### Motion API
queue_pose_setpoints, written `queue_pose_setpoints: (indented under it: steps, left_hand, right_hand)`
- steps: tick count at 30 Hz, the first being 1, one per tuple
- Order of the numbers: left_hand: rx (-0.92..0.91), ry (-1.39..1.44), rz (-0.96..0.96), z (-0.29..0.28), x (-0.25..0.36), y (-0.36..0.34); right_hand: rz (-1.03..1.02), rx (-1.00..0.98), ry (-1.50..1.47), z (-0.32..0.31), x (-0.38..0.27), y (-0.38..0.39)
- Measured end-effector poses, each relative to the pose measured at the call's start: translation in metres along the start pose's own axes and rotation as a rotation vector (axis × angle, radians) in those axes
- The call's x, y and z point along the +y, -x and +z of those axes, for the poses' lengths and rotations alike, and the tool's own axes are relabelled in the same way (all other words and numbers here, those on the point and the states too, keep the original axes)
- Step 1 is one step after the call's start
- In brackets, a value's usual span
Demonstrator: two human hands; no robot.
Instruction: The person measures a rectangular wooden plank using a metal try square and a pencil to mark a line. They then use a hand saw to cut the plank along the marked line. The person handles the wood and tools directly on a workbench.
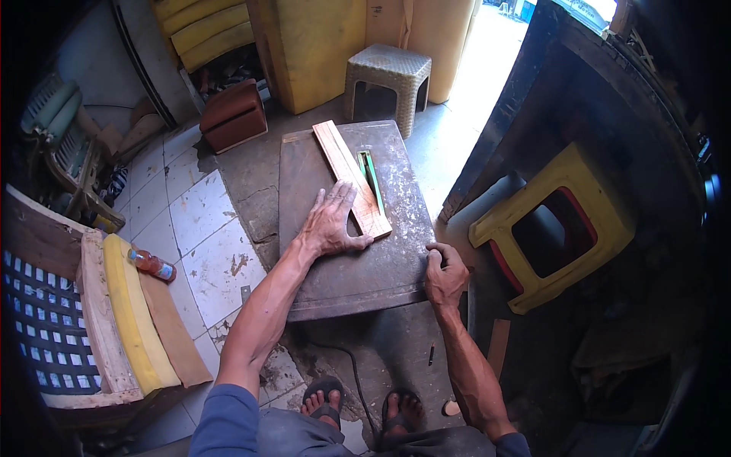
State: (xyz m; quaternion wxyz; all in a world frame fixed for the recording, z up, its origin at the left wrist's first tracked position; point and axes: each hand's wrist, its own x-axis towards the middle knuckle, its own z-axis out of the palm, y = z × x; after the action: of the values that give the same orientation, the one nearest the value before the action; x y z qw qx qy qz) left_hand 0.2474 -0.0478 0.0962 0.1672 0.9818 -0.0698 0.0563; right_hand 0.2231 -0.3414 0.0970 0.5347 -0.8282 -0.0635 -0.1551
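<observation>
A pale wooden board (339, 156) lies lengthwise on a worn dark tabletop (407, 274), with a narrow green bar-shaped object (372, 183) along its right side. My left hand (329, 219) rests on the board's near part, fingers spread over it and thumb out by the near end. My right hand (445, 273) is at the table's right edge with its fingers curled and thumb against them; whether anything is inside them is hidden.
Beyond the table stand a woven-pattern stool (388, 67) and a brown box-like piece (232, 114). A yellow stool (579, 190) lies tipped at right, near a dark panel (563, 76). At left are a webbed wooden frame (103, 312) and bottle (156, 266). A cable (346, 358) crosses the floor.
</observation>
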Motion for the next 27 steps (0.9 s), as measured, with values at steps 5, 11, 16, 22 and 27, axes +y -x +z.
queue_pose_setpoints:
  steps: [5,11,16,22,27]
  left_hand:
    - [0.012,0.003,0.015,0.000,-0.002,0.000]
    - [0.028,-0.013,0.029,0.001,-0.002,-0.001]
    - [0.002,-0.022,0.046,0.001,-0.003,0.001]
    - [-0.041,-0.082,0.076,0.001,-0.011,0.002]
    - [-0.008,-0.066,0.073,0.001,-0.006,0.002]
  right_hand:
    - [-0.008,-0.008,0.006,-0.001,-0.001,0.000]
    - [-0.022,0.009,0.010,0.001,0.001,-0.001]
    - [-0.032,0.010,0.009,0.003,0.003,-0.003]
    - [-0.053,0.017,0.018,0.005,0.003,-0.002]
    - [-0.060,0.018,0.016,0.006,0.010,-0.002]
